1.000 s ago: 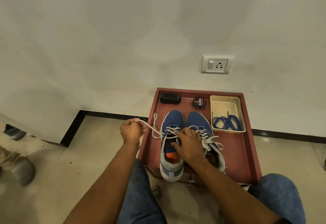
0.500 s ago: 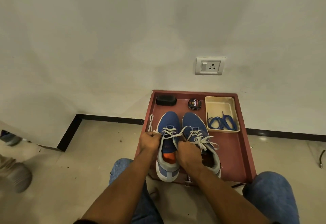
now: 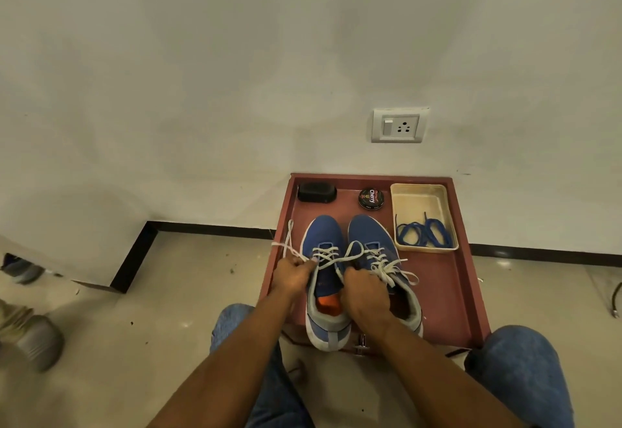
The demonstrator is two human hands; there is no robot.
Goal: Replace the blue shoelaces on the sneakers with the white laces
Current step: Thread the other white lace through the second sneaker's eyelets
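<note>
Two blue sneakers stand side by side on a reddish tray (image 3: pixel 451 293), toes toward the wall. The left sneaker (image 3: pixel 324 235) carries a white lace (image 3: pixel 324 254) through its eyelets. My left hand (image 3: pixel 292 276) grips one end of that lace at the shoe's left side; a loose loop trails over the tray's left rim. My right hand (image 3: pixel 365 293) pinches the other end at the shoe's right side. The right sneaker (image 3: pixel 370 235) is laced in white too, partly hidden behind my right hand. The blue laces (image 3: pixel 424 234) lie coiled in a cream tray (image 3: pixel 417 195).
A black brush (image 3: pixel 317 192) and a round polish tin (image 3: pixel 371 197) sit at the tray's back. A wall socket (image 3: pixel 399 124) is above. My knees in jeans flank the tray. Another person's shoe (image 3: pixel 37 340) is on the floor at far left.
My left hand came in from out at the left to the shoe's side, pulling the lace in. My right hand slid from on top of the shoe to its right side and took the other end.
</note>
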